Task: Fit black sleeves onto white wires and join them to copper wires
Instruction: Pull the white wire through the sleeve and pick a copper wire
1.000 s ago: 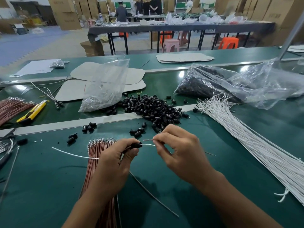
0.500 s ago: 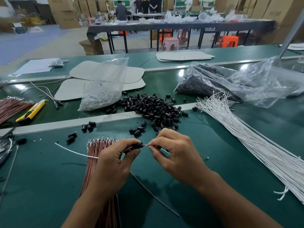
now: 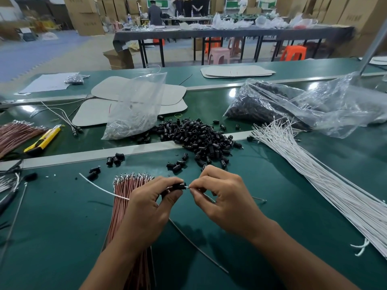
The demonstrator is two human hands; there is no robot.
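Note:
My left hand (image 3: 149, 203) pinches a black sleeve (image 3: 179, 186) threaded on a white wire (image 3: 98, 187) whose tail runs out to the left. Just to its right, my right hand (image 3: 223, 196) pinches the wire's short bare tip at the sleeve's mouth. Under my left wrist lies a bundle of copper wires (image 3: 125, 208) with metal terminals pointing away from me. A heap of loose black sleeves (image 3: 201, 139) sits beyond my hands. A long fan of white wires (image 3: 326, 183) lies to the right.
A yellow utility knife (image 3: 43, 140) and a second copper bundle (image 3: 14, 132) lie at far left. A clear bag (image 3: 136, 109) and a bag of dark parts (image 3: 272, 105) stand behind the heap. A metal rail (image 3: 83, 155) crosses the green table (image 3: 52, 237). A thin grey wire (image 3: 199, 251) lies near me.
My hands have come together: the gap of white wire between them has closed, and my right fingertips now sit right at the sleeve's end.

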